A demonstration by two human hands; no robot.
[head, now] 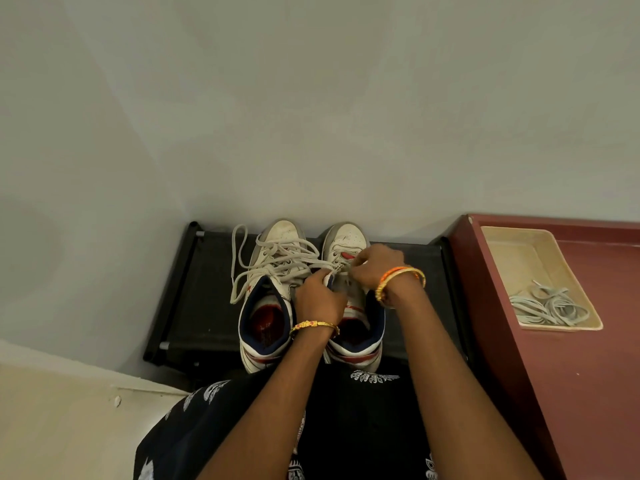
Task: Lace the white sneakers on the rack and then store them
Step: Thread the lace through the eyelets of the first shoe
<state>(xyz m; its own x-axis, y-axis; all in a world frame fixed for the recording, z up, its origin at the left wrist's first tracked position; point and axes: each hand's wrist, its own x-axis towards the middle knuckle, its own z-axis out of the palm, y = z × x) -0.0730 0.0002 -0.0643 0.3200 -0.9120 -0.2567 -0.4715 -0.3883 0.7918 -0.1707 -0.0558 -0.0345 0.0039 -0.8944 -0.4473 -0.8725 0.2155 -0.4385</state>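
At nine o'clock from the hands, on the black fabric-topped shoe rack (207, 299) against the pale wall, I see the left white high-top sneaker with navy lining and red trim (266, 306), already threaded, its loose cream flat laces (242, 261) spilling toward the rack's left rail. Just beside it, touching or nearly so, stands the right white high-top sneaker of the pair (346, 237), toe pointing to twelve o'clock, and this is the one I am working on.

My left hand (320, 297) has its fingers curled at the tongue and collar of the right sneaker, gripping it to steady it. My right hand (375, 268), at one o'clock from the left, pinches what looks like a lace end over the eyelets; the exact eyelet is hidden under the fingers.

I judge the step to be threading the right sneaker. To do it well I would keep the tongue flat, hold the lace untwisted, pull each crossing snug and keep both ends even before moving up a row. The left shoe's slack laces lie close to my working hand, near ten o'clock from it, and could snag or be picked up by mistake.

Farther toward three o'clock sits a dark red cabinet top (571, 375) with a shallow beige rectangular tray (498, 237) holding a tangle of spare pale grey laces (550, 306), well apart from the shoes. My black patterned clothing (346, 427) fills six o'clock.
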